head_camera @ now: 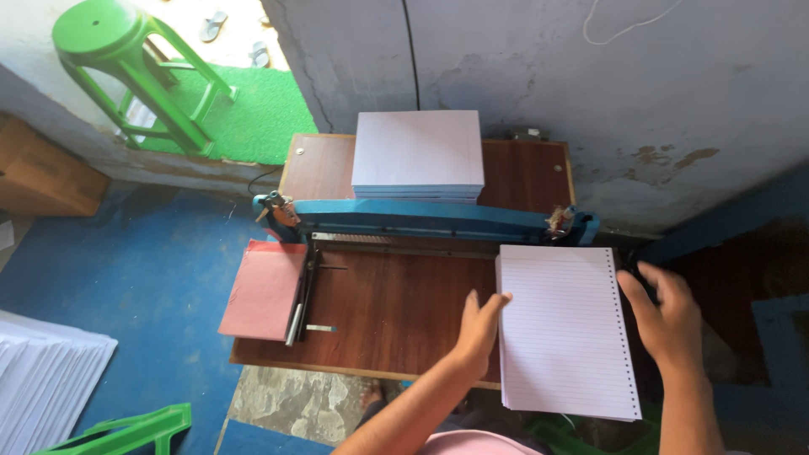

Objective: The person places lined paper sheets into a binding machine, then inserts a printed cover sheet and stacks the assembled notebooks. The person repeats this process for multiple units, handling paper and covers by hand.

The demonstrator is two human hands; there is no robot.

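Left hand [479,330] and right hand [670,320], both open, flank the lined paper stack [563,333]; looks floppy, slippery, best squeezed at its long edges.

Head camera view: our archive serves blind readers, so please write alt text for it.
A person's left hand and right hand flank a stack of lined, edge-punched paper on a brown wooden table. Behind it runs a blue punching machine, with a white paper stack beyond and a pink sheet at left.
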